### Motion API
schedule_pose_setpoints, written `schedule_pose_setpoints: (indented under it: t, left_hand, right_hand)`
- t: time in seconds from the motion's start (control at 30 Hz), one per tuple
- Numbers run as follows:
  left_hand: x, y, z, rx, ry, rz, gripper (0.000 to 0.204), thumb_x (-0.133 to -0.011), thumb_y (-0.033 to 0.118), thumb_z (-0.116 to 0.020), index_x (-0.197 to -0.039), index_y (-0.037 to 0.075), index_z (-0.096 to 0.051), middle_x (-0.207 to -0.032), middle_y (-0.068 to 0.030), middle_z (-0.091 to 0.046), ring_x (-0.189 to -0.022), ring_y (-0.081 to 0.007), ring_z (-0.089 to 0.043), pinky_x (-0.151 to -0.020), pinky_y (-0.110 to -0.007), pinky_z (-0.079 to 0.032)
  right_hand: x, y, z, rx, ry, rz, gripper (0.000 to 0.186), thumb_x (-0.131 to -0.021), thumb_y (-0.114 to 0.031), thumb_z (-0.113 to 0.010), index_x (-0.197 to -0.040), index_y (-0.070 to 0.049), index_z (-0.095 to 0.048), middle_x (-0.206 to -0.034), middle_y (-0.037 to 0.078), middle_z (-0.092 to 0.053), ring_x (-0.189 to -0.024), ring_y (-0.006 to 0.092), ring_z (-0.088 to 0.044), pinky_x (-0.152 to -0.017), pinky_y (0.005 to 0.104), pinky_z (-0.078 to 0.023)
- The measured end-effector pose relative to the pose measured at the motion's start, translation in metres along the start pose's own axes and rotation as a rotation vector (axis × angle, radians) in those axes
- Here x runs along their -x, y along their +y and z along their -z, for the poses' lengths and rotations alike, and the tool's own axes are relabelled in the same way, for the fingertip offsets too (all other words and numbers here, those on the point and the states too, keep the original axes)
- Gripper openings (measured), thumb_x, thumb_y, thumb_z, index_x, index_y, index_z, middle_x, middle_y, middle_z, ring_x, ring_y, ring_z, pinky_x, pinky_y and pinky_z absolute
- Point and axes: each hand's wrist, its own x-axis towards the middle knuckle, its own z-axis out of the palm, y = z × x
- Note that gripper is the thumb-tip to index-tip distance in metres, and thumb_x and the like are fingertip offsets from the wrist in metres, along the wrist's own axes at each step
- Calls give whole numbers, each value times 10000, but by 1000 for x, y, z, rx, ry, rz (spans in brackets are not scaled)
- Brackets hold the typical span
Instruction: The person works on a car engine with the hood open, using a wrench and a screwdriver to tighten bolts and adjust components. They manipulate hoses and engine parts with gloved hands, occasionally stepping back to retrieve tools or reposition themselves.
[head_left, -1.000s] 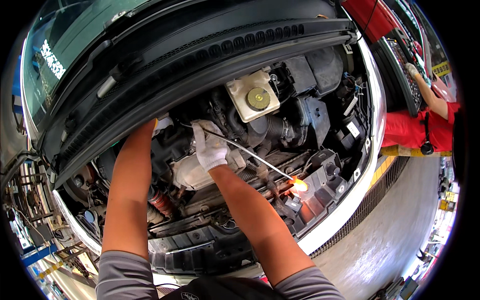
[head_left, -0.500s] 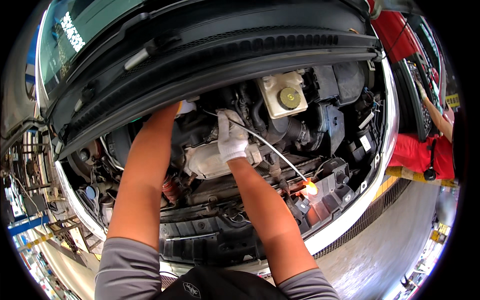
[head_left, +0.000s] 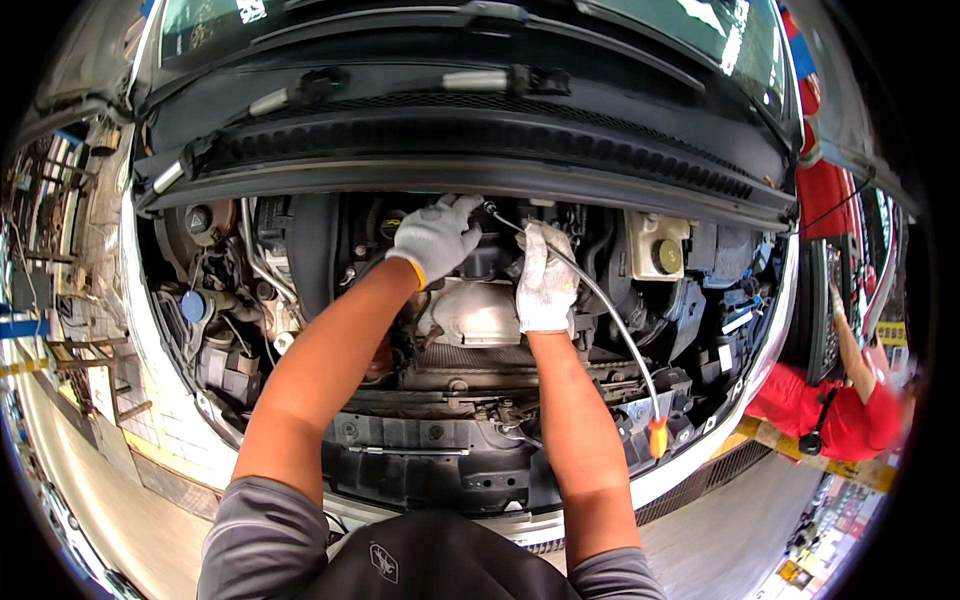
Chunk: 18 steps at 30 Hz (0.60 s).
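Observation:
My left hand [head_left: 435,240], in a grey-white glove with an orange cuff, reaches beneath the black cowl edge [head_left: 400,175], fingers bent together over something I cannot make out, beside the tip end of a long, thin flexible tool. My gloved right hand [head_left: 545,275] grips that tool's silver shaft [head_left: 620,335], which curves down to an orange handle [head_left: 657,438] over the front crossmember. Below my hands lies a silvery metal cover [head_left: 470,313]. A cream reservoir [head_left: 650,250] with a yellowish round cap sits to the right.
The open engine bay spans the view, with a blue cap [head_left: 196,307] at its left and the white body edge [head_left: 690,460] around it. A co-worker in red [head_left: 850,410] works at a red car on the right. A metal rack [head_left: 95,380] stands at the left.
My view has turned to face the bay more squarely. More of my left glove shows at the cowl edge. The orange handle hangs lower and no longer looks brightly glowing.

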Motion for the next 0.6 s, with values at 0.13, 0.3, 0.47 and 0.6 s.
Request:
schedule_pose_setpoints:
  t: [0.13,0.3,0.47,0.6]
  left_hand:
    - [18,-5,-6,41,358,-250,413,-980,374,-636,-1337,168,-664,-1333,-100,-637,-1022,-309,-728,-852,-404,-604]
    - [3,-9,-16,-110,501,-157,218,-933,289,-643,-1089,169,-738,-990,-72,-727,-791,-267,-723,-698,-380,-596]
    - [-28,-59,-33,-337,560,-323,259,-989,267,-566,-1152,227,-763,-909,-24,-774,-764,-271,-740,-681,-422,-589]
    - [-21,-24,-5,-243,251,-45,268,-1027,362,-572,-1197,224,-726,-892,-55,-759,-754,-257,-738,-663,-431,-592]
  right_hand:
    - [16,-23,-27,63,13,-37,346,-1049,-313,-627,-1127,6,-736,-1072,179,-759,-991,304,-731,-884,404,-567]
    - [20,-39,-42,278,-30,184,305,-1045,-292,-628,-1141,-29,-751,-1108,187,-740,-1050,340,-710,-921,417,-556]
    - [25,-58,-32,95,-124,370,220,-1009,-203,-677,-1125,-39,-766,-1199,156,-715,-1098,302,-697,-954,412,-556]
    - [44,-69,-26,177,-76,386,221,-891,-97,-743,-1098,-19,-734,-1193,166,-702,-1107,334,-688,-944,422,-567]
